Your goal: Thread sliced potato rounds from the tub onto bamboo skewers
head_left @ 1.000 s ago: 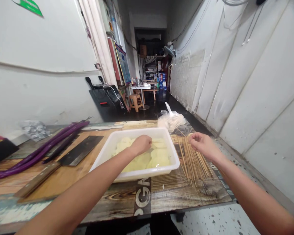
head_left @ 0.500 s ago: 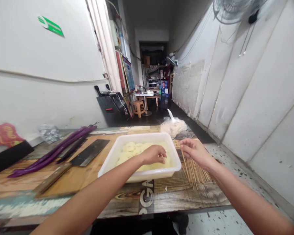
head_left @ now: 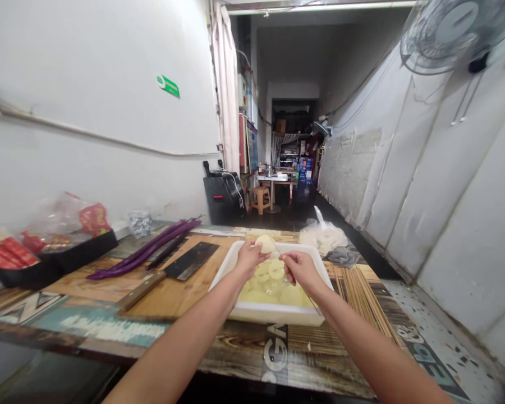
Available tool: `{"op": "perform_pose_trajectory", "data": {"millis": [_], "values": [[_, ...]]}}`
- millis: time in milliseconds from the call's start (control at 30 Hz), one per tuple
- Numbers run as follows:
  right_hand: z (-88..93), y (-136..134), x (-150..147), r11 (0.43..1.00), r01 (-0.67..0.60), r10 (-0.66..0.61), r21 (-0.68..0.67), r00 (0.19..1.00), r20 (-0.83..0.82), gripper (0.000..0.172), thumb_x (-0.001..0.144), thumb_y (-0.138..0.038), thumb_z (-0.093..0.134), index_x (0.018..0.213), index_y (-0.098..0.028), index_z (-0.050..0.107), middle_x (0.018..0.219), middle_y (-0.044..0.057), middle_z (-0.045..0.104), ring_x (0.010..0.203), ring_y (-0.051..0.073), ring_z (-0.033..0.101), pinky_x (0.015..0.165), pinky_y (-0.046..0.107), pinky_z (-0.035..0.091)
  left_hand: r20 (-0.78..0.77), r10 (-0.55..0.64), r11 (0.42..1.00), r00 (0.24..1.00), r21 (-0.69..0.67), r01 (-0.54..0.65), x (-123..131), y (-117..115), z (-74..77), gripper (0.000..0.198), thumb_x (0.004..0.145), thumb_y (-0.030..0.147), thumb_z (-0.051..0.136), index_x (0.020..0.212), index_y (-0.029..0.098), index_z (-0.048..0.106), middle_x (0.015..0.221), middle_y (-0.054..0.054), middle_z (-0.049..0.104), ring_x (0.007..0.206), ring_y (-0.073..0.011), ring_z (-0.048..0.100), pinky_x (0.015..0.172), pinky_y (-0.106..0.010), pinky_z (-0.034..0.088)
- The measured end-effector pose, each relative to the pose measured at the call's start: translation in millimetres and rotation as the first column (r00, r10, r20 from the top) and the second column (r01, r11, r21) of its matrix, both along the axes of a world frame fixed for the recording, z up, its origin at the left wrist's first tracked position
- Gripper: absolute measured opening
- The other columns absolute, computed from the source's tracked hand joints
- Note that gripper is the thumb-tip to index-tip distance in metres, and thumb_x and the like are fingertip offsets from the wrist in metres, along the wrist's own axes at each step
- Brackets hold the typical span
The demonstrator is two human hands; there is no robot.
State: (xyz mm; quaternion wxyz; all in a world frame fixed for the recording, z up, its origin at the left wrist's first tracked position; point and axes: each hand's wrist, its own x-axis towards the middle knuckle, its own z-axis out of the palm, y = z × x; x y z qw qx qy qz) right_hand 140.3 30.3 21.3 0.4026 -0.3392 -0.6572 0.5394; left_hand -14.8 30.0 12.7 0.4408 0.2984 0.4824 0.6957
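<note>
Between the fingers of my left hand (head_left: 248,259) is a pale potato slice (head_left: 266,243), raised over the far side of a white plastic tub (head_left: 273,310). My right hand (head_left: 299,268) pinches a thin bamboo skewer (head_left: 275,244), its upper part beside the slice. Whether the tip has pierced the slice I cannot tell. More pale yellow round slices (head_left: 258,290) lie in liquid in the tub, below both hands. A spread of bamboo skewers (head_left: 368,300) rests on the table to the right of the tub.
Left of the tub, a cleaver (head_left: 192,261) lies on a wooden cutting board (head_left: 172,302). Long purple eggplants (head_left: 145,251) are behind it. A black box (head_left: 84,248) with packets stands far left. A plastic bag (head_left: 323,233) sits behind the tub's right corner.
My left hand has come up out of the tub with a slice. My right hand has moved left from the skewer pile, bringing one skewer to the slice. The view has turned left.
</note>
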Motion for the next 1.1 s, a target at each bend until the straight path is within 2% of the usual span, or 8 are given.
{"op": "perform_pose_trajectory", "data": {"millis": [167,267,333,433,533,667,867,1100], "values": [[-9.5,-5,5,0.989,-0.019,-0.014,0.144,0.975,0.223,0.028,0.076,-0.039,0.047,0.084,-0.015,0.060,0.041,-0.008,0.045,0.028,0.007,0.037,0.029,0.018,0.026,0.084,0.174,0.982,0.981,0.056,-0.179,-12,10,-3.4,0.014,0.076,0.011,0.054,0.087,0.016,0.047,0.078,-0.002,0.060,0.064,-0.0083,0.060,0.069,-0.028,0.052],[-10.7,-4,8,0.980,-0.001,-0.052,0.198,0.964,0.260,0.027,0.074,-0.034,0.048,0.083,-0.013,0.063,0.039,-0.007,0.042,0.033,0.007,0.039,0.035,0.018,0.030,0.062,0.299,0.951,0.952,0.061,-0.303,-17,14,-6.9,0.013,0.072,0.012,0.060,0.082,0.016,0.053,0.075,-0.001,0.060,0.059,-0.0063,0.056,0.062,-0.021,0.050],[-11.8,-3,9,0.973,-0.012,-0.054,0.232,0.960,0.276,0.028,0.073,-0.032,0.048,0.085,-0.012,0.065,0.040,-0.007,0.042,0.036,0.008,0.040,0.038,0.019,0.031,0.130,0.343,0.934,0.930,0.055,-0.352,-20,14,-7.1,0.012,0.070,0.009,0.061,0.078,0.015,0.053,0.072,-0.001,0.059,0.057,-0.0057,0.055,0.061,-0.019,0.048],[-14.3,-1,9,0.963,-0.045,-0.044,0.265,0.946,0.321,0.031,0.073,-0.030,0.047,0.088,-0.012,0.066,0.042,-0.006,0.043,0.037,0.008,0.038,0.040,0.020,0.031,0.281,0.295,0.948,0.913,0.031,-0.316,-21,10,-3.1,0.015,0.070,0.004,0.060,0.074,0.015,0.050,0.069,-0.001,0.059,0.057,-0.0069,0.057,0.064,-0.022,0.049],[-16.2,-1,9,0.932,-0.038,-0.098,0.360,0.930,0.353,0.032,0.073,-0.031,0.046,0.086,-0.013,0.068,0.046,-0.003,0.047,0.040,0.009,0.038,0.042,0.021,0.030,0.337,0.237,0.967,0.911,0.012,-0.256,-19,4,2.7,0.018,0.069,0.002,0.060,0.072,0.015,0.049,0.067,-0.001,0.060,0.057,-0.0079,0.057,0.065,-0.024,0.050],[-16.2,-1,9,0.906,-0.034,-0.136,0.422,0.921,0.366,0.034,0.073,-0.033,0.045,0.085,-0.013,0.070,0.051,-0.001,0.052,0.045,0.011,0.041,0.044,0.022,0.030,0.317,0.234,0.970,0.919,-0.005,-0.245,-16,1,4.7,0.017,0.068,0.002,0.061,0.071,0.015,0.050,0.069,-0.001,0.060,0.057,-0.0071,0.057,0.062,-0.022,0.048],[-15.6,-1,9,0.912,-0.049,-0.124,0.406,0.913,0.388,0.035,0.074,-0.033,0.044,0.087,-0.013,0.070,0.059,0.002,0.059,0.048,0.012,0.044,0.045,0.023,0.029,0.216,0.263,0.963,0.940,-0.008,-0.268,-18,8,-2.5,0.012,0.065,0.006,0.063,0.070,0.014,0.056,0.068,0.000,0.060,0.052,-0.0042,0.051,0.055,-0.018,0.043],[-16.3,0,8,0.920,-0.049,-0.118,0.389,0.911,0.396,0.036,0.074,-0.033,0.044,0.087,-0.012,0.070,0.060,0.003,0.060,0.048,0.012,0.044,0.044,0.023,0.030,0.203,0.264,0.963,0.943,-0.001,-0.269,-16,10,-3.9,0.013,0.062,0.008,0.065,0.069,0.014,0.056,0.066,0.000,0.059,0.052,-0.0054,0.053,0.057,-0.020,0.044]]}}
